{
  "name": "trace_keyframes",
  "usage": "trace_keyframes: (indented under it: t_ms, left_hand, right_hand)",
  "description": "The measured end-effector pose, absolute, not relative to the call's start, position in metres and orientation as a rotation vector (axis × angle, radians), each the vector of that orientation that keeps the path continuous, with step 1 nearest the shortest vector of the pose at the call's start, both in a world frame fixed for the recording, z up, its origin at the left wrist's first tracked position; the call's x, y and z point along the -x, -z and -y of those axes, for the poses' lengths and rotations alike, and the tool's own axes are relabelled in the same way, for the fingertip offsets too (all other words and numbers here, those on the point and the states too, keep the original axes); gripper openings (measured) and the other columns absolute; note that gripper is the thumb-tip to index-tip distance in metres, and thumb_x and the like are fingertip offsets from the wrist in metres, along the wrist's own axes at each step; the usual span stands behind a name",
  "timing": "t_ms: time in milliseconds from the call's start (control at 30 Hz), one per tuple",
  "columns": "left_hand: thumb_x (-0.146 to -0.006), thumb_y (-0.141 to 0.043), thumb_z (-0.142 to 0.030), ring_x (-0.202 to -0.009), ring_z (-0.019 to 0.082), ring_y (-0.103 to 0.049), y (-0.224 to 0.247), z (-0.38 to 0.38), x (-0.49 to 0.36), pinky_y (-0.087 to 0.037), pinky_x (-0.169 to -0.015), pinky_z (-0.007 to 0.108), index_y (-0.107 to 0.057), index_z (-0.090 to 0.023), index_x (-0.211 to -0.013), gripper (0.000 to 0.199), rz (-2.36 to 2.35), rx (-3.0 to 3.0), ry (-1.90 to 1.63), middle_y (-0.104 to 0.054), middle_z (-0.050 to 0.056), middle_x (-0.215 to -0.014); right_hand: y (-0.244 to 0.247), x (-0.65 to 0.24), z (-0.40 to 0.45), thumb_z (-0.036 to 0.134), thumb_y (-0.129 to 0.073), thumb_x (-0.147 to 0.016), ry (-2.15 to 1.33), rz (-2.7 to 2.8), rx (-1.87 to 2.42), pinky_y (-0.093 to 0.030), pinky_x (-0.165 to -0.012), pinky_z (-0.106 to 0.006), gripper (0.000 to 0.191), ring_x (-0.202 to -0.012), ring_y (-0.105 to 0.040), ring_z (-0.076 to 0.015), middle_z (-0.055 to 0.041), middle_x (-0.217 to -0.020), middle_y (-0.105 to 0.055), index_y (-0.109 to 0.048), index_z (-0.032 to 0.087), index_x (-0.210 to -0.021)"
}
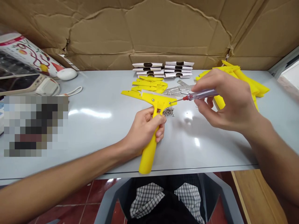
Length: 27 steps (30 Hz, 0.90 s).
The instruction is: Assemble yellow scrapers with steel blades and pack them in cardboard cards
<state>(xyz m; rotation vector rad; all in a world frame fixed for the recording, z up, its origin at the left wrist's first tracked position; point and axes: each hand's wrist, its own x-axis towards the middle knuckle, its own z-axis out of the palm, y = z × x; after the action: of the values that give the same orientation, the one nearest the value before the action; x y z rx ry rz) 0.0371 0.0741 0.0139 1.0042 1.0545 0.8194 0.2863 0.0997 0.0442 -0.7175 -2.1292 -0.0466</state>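
Observation:
My left hand [149, 126] is wrapped round the handle of a yellow scraper-like tool [148, 155], whose wide head points away from me. Two screws show in that head. Between the fingers of my right hand [224, 99] is a screwdriver [198, 94] with a clear purple handle and a red collar. Its tip touches or nearly touches the right screw [169, 103]. Just behind the left hand lies a small heap of screws or nuts [172, 112]. Yellow flat pieces [146, 83] and metal plates [178, 89] lie beyond the tool's head.
White packets [178, 67] are stacked at the back, before a cardboard sheet [177, 28]. More yellow tools [253, 82] are piled at the right behind my right hand. A patterned cup [32, 56], a white mouse [67, 74] and a device [44, 85] stand at the left.

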Motion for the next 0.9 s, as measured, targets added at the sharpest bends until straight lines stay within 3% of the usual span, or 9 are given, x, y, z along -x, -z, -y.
trace_keyframes:
  t_ms: [133, 200, 333, 400, 533, 633, 700, 900]
  left_hand:
    - [-0.075, -0.072, -0.019, -0.038, 0.007, -0.045, -0.013, -0.074, -0.037, -0.036, -0.039, 0.02, -0.05, -0.023, -0.069, 0.023, -1.05, -1.0, -0.82, -0.05, -0.007, -0.047]
    - [-0.075, -0.072, -0.019, -0.038, 0.007, -0.046, -0.013, -0.075, -0.037, -0.036, -0.039, 0.02, -0.05, -0.023, -0.07, 0.023, -1.051, -1.001, -0.819, -0.051, -0.007, -0.047]
    - [-0.075, -0.072, -0.019, -0.038, 0.007, -0.046, -0.013, -0.075, -0.037, -0.036, -0.039, 0.02, -0.05, -0.023, -0.069, 0.023, -1.055, -0.991, -0.826, -0.051, -0.007, -0.047]
    - [-0.075, -0.071, -0.019, -0.038, 0.007, -0.046, -0.013, -0.075, -0.037, -0.036, -0.039, 0.02, -0.05, -0.023, -0.068, 0.023, -1.053, -0.989, -0.832, -0.051, -0.007, -0.047]
    - [-0.074, -0.071, -0.02, -0.038, 0.006, -0.045, -0.013, -0.075, -0.038, -0.037, -0.039, 0.02, -0.05, -0.023, -0.068, 0.022, -1.055, -0.984, -0.839, -0.051, -0.007, -0.047]
    - [-0.073, -0.072, -0.02, -0.038, 0.006, -0.045, -0.013, -0.075, -0.038, -0.036, -0.039, 0.02, -0.051, -0.023, -0.068, 0.022, -1.058, -0.986, -0.839, -0.051, -0.007, -0.047]
    - [-0.073, -0.072, -0.02, -0.038, 0.006, -0.045, -0.014, -0.074, -0.038, -0.036, -0.039, 0.02, -0.051, -0.023, -0.068, 0.022, -1.057, -0.986, -0.838, -0.051, -0.007, -0.046]
    - [-0.073, -0.071, -0.02, -0.038, 0.006, -0.044, -0.015, -0.074, -0.039, -0.036, -0.038, 0.02, -0.051, -0.023, -0.068, 0.021, -1.055, -0.98, -0.85, -0.05, -0.007, -0.046]
  right_hand:
    - [-0.043, -0.29, -0.102, 0.028, -0.067, -0.104, 0.207, 2.088, 0.773, -0.047, -0.052, -0.033, 0.001, -0.056, -0.061, -0.0147, 0.0039, -0.08, -0.074, -0.066, 0.029, -0.103]
    - [-0.045, -0.289, -0.102, 0.027, -0.062, -0.107, 0.285, 2.067, 0.794, -0.044, -0.052, -0.033, 0.008, -0.052, -0.058, -0.0136, 0.0057, -0.073, -0.071, -0.066, 0.028, -0.1]
    - [-0.05, -0.286, -0.097, 0.017, -0.062, -0.102, 0.155, 2.148, 0.733, -0.054, -0.064, -0.034, 0.018, -0.076, -0.073, -0.0182, 0.0007, -0.103, -0.08, -0.067, 0.029, -0.115]
    - [-0.052, -0.286, -0.094, 0.016, -0.064, -0.1, 0.063, 2.181, 0.743, -0.057, -0.067, -0.036, 0.023, -0.084, -0.074, -0.0211, -0.0011, -0.106, -0.079, -0.067, 0.03, -0.118]
    - [-0.051, -0.287, -0.094, 0.015, -0.068, -0.097, 0.084, 2.154, 0.789, -0.055, -0.062, -0.035, 0.02, -0.073, -0.072, -0.0179, 0.0004, -0.101, -0.08, -0.066, 0.029, -0.112]
    - [-0.05, -0.288, -0.095, 0.023, -0.07, -0.102, 0.185, 2.16, 0.844, -0.05, -0.059, -0.034, 0.009, -0.06, -0.068, -0.0155, 0.0049, -0.08, -0.076, -0.065, 0.029, -0.099]
    - [-0.05, -0.289, -0.094, 0.029, -0.071, -0.103, 0.223, 2.157, 0.88, -0.048, -0.057, -0.034, 0.012, -0.055, -0.064, -0.0151, 0.0066, -0.069, -0.069, -0.063, 0.029, -0.094]
    - [-0.052, -0.291, -0.091, 0.02, -0.072, -0.092, 0.107, 2.186, 0.925, -0.046, -0.054, -0.035, 0.02, -0.051, -0.059, -0.0139, 0.0056, -0.08, -0.073, -0.06, 0.03, -0.104]
